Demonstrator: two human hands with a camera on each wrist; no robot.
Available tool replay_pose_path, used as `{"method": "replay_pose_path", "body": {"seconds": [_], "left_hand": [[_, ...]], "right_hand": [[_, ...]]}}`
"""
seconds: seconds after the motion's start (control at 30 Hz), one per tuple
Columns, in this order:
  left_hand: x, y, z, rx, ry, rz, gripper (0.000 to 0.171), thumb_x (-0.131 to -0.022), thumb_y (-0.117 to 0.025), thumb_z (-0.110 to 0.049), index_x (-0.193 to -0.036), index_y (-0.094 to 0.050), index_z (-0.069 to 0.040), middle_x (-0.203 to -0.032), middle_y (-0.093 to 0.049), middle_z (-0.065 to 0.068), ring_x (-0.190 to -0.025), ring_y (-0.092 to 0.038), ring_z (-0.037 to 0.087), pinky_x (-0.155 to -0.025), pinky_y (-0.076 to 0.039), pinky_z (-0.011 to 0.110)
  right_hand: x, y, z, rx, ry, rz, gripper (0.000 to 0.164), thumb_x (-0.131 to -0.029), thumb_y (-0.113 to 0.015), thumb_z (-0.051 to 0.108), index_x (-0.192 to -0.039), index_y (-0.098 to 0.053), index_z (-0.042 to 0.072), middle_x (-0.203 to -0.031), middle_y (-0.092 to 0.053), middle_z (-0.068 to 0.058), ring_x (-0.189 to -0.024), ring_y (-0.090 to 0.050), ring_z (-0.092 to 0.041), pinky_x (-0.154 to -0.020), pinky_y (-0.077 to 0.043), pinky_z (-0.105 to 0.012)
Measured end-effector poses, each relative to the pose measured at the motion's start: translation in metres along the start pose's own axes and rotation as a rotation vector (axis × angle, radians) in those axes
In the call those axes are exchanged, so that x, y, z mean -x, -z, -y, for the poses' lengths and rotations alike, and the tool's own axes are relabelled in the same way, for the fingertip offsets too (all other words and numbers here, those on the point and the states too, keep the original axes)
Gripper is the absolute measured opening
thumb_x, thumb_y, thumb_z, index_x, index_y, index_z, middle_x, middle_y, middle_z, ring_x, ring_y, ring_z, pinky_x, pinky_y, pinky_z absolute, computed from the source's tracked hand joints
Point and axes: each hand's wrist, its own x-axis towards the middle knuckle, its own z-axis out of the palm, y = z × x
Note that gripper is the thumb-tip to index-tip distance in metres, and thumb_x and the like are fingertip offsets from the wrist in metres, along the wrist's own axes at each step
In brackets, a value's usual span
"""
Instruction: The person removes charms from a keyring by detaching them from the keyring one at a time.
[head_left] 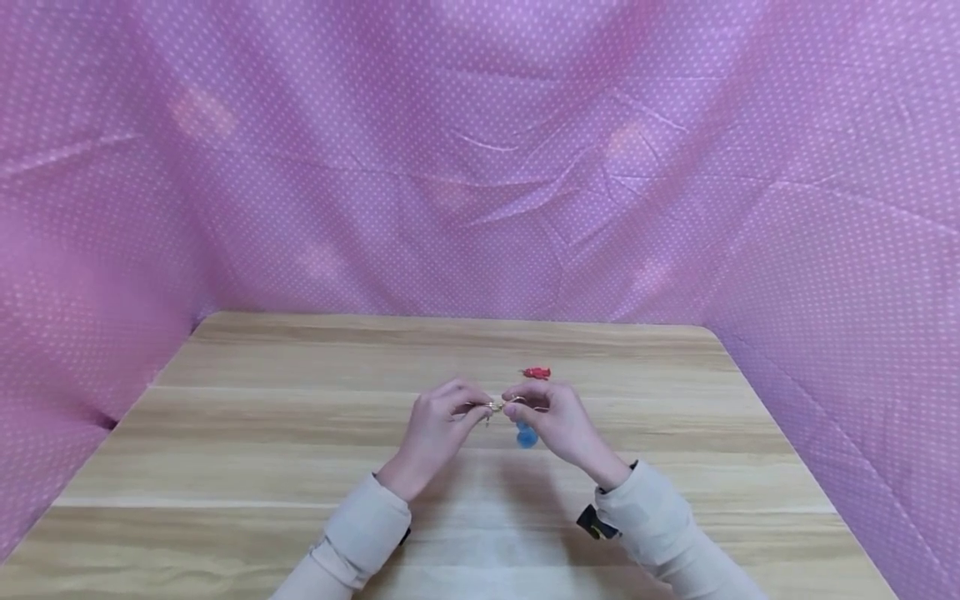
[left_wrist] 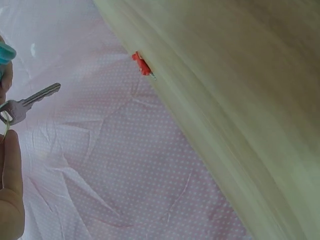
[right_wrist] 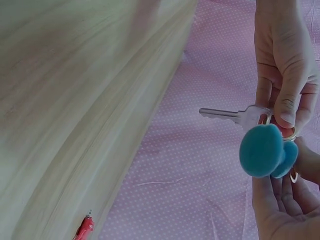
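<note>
Above the table my left hand (head_left: 438, 425) pinches a gold ring (right_wrist: 290, 136) between thumb and fingers. From that ring a silver key (left_wrist: 20, 111) sticks out; the right wrist view shows its blade (right_wrist: 220, 114) pointing left. Facing it, my right hand (head_left: 561, 423) pinches the gold metal fitting (head_left: 516, 400) of a blue charm with two rounded parts. The charm (head_left: 527, 437) hangs beneath the right fingers and covers part of the join in the right wrist view. Both hands' fingertips nearly meet, and whether the ring and fitting are linked cannot be told.
A small red charm (head_left: 536, 373) with a metal end lies on the wooden table (head_left: 300, 450), just beyond the hands. Pink dotted cloth (head_left: 480, 208) hangs behind the table and along both sides.
</note>
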Motion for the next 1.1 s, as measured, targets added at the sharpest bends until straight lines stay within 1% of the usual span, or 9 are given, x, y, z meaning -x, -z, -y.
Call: {"method": "replay_pose_path", "body": {"seconds": [0.13, 0.4, 0.53, 0.7, 0.8, 1.0, 1.1], "left_hand": [[-0.0006, 0.0014, -0.0015, 0.014, 0.008, -0.022, 0.007, -0.076, -0.071, -0.004, -0.083, -0.070, -0.005, -0.079, -0.067, 0.003, -0.070, -0.066, 0.010, -0.069, -0.054, 0.013], [-0.0030, 0.0029, 0.0004, 0.071, 0.025, -0.018, 0.005, -0.077, -0.070, -0.002, -0.081, -0.070, -0.004, -0.079, -0.067, 0.003, -0.069, -0.065, 0.008, -0.067, -0.055, 0.015], [-0.0047, 0.0036, -0.0003, 0.122, 0.030, -0.028, 0.005, -0.077, -0.070, -0.002, -0.081, -0.070, -0.004, -0.077, -0.066, 0.002, -0.068, -0.064, 0.008, -0.063, -0.056, 0.017], [-0.0055, 0.0037, 0.0005, 0.186, 0.048, -0.043, 0.005, -0.077, -0.071, -0.003, -0.081, -0.070, -0.004, -0.077, -0.065, 0.002, -0.068, -0.064, 0.008, -0.063, -0.057, 0.020], [-0.0055, 0.0032, 0.0009, 0.209, 0.070, -0.050, 0.005, -0.077, -0.071, -0.004, -0.082, -0.070, -0.004, -0.078, -0.066, 0.003, -0.069, -0.064, 0.009, -0.064, -0.057, 0.021], [-0.0053, 0.0026, 0.0001, 0.240, 0.145, -0.049, 0.006, -0.076, -0.071, -0.004, -0.082, -0.071, -0.005, -0.079, -0.067, 0.003, -0.070, -0.064, 0.007, -0.066, -0.058, 0.022], [-0.0063, 0.0027, -0.0003, 0.250, 0.154, -0.055, 0.005, -0.076, -0.072, -0.004, -0.081, -0.071, -0.004, -0.078, -0.067, 0.003, -0.070, -0.064, 0.007, -0.066, -0.058, 0.022]], "right_hand": [[0.0000, 0.0006, 0.0013, 0.003, 0.011, -0.002, 0.020, -0.084, -0.065, 0.012, -0.100, -0.067, 0.000, -0.092, -0.069, -0.014, -0.076, -0.065, -0.014, -0.065, -0.054, -0.021], [-0.0017, 0.0031, 0.0004, 0.003, 0.032, 0.003, 0.015, -0.083, -0.066, 0.010, -0.095, -0.067, 0.000, -0.087, -0.069, -0.013, -0.072, -0.062, -0.010, -0.063, -0.053, -0.021], [-0.0027, 0.0048, 0.0008, -0.004, 0.026, 0.010, 0.015, -0.084, -0.066, 0.010, -0.095, -0.067, 0.000, -0.088, -0.069, -0.012, -0.074, -0.062, -0.010, -0.066, -0.054, -0.022], [-0.0029, 0.0062, 0.0036, -0.012, 0.012, 0.015, 0.014, -0.084, -0.065, 0.011, -0.095, -0.067, 0.002, -0.089, -0.069, -0.012, -0.076, -0.063, -0.010, -0.067, -0.054, -0.023], [-0.0037, 0.0066, 0.0037, -0.019, 0.005, 0.014, 0.013, -0.084, -0.066, 0.010, -0.094, -0.068, 0.002, -0.088, -0.069, -0.012, -0.074, -0.062, -0.009, -0.067, -0.054, -0.022], [-0.0038, 0.0076, 0.0023, -0.030, 0.003, 0.020, 0.014, -0.084, -0.065, 0.009, -0.094, -0.067, 0.000, -0.089, -0.068, -0.014, -0.076, -0.063, -0.011, -0.068, -0.054, -0.022], [-0.0037, 0.0081, 0.0026, -0.032, 0.001, 0.018, 0.015, -0.084, -0.065, 0.010, -0.095, -0.067, 0.000, -0.090, -0.069, -0.014, -0.077, -0.064, -0.012, -0.069, -0.055, -0.023]]}}
